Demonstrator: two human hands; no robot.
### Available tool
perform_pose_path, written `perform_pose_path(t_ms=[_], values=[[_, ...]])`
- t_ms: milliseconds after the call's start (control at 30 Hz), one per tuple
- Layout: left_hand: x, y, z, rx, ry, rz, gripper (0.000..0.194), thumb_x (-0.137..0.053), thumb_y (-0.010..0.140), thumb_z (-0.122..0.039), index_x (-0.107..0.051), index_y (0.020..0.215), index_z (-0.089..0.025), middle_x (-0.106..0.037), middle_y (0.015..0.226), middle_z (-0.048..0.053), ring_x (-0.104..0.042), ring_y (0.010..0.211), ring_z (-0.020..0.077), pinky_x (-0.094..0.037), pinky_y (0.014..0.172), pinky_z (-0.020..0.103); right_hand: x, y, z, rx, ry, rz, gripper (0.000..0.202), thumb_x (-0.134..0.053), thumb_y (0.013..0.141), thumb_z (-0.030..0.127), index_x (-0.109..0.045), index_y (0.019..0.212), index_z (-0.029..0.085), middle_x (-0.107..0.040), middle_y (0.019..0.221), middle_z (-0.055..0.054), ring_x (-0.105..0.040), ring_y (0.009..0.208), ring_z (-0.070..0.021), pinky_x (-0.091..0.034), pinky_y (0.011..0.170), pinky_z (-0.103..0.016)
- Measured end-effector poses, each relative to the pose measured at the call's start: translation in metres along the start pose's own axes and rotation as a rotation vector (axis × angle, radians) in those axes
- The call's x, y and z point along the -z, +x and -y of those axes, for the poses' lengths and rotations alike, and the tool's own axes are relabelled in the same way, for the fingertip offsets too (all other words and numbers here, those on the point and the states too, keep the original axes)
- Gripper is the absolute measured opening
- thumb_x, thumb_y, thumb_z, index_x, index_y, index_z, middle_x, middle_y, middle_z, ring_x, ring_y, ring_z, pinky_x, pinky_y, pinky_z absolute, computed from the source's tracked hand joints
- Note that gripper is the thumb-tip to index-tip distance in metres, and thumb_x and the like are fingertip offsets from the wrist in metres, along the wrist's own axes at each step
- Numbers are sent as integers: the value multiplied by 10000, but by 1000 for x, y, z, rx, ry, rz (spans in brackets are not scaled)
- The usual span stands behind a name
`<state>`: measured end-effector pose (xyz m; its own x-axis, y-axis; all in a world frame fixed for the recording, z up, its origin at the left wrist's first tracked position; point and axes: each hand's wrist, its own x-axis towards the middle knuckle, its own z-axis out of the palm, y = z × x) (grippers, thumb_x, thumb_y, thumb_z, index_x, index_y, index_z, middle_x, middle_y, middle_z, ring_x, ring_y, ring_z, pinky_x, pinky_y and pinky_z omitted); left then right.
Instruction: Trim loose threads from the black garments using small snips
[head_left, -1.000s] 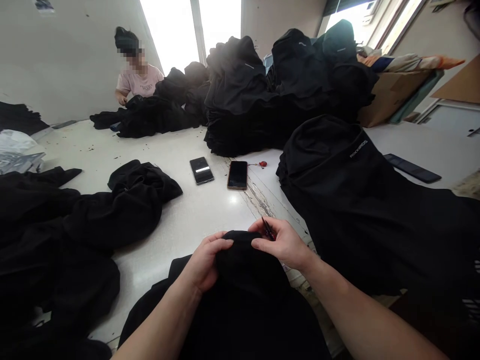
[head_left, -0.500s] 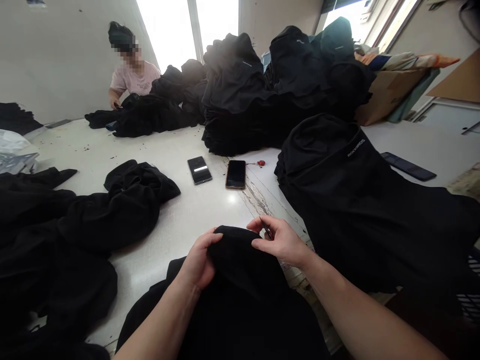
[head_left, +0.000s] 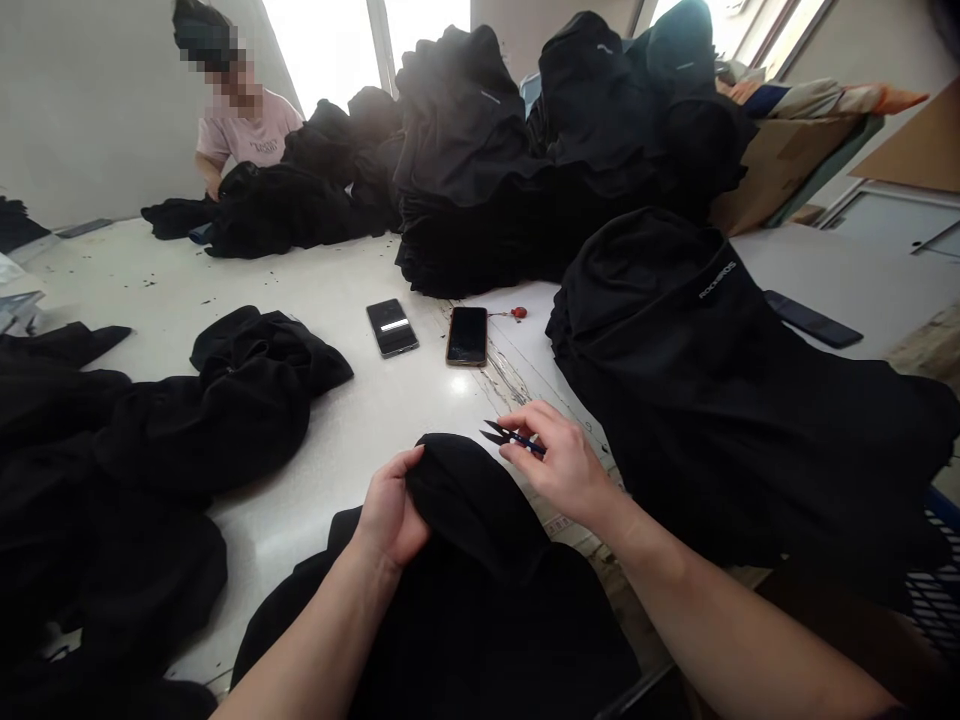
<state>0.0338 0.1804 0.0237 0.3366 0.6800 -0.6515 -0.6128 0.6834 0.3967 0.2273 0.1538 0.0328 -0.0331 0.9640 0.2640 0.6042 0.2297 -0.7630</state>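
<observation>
A black garment [head_left: 480,510] lies bunched in front of me at the near edge of the table. My left hand [head_left: 391,510] is closed on its raised fold, thumb on top and fingers behind the cloth. My right hand [head_left: 562,460] grips a pair of thread snips [head_left: 517,437], whose dark blades point left and stand apart. The snips are just above and to the right of the fold, not touching it. Part of their handle is hidden in my palm.
Black garments [head_left: 217,430] lie loose on the left. Folded ones [head_left: 690,370] are stacked on the right, with tall piles [head_left: 480,200] behind. Two phones [head_left: 391,328] [head_left: 467,336] lie mid-table; a dark flat device [head_left: 814,318] lies right. A co-worker [head_left: 251,130] is at the far left.
My right hand has left the cloth's edge and moved slightly up; the snips' blades have come into view. My left hand still holds the fold. The view has shifted a little.
</observation>
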Motion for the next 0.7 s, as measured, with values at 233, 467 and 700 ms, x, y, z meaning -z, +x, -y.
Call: perform_pose_path(t_ms=[233, 467, 700], values=[[-6, -9, 8, -29, -11, 0, 225, -485, 834, -171, -680, 825, -58, -723, 834, 146, -687, 849, 268, -533, 841, 372, -19, -15, 12, 300, -158, -50, 233, -544, 830, 53, -595, 1027, 165, -568, 936, -71, -573, 845, -188, -542, 761, -348], [-14, -17, 14, -20, -35, -1, 239, -481, 842, -185, -687, 874, -68, -726, 845, 133, -686, 871, 266, -529, 852, 371, -23, -15, 9, 406, -309, -135, 258, -521, 830, 5, -599, 1044, 128, -569, 906, -80, -552, 829, -186, -533, 728, -318], [-16, -24, 19, -39, -52, -30, 236, -488, 842, -181, -691, 874, -64, -726, 837, 137, -689, 858, 268, -534, 841, 375, -26, -17, 5, 466, -388, -179, 265, -523, 830, -11, -614, 1043, 119, -590, 890, -75, -548, 825, -181, -524, 719, -306]])
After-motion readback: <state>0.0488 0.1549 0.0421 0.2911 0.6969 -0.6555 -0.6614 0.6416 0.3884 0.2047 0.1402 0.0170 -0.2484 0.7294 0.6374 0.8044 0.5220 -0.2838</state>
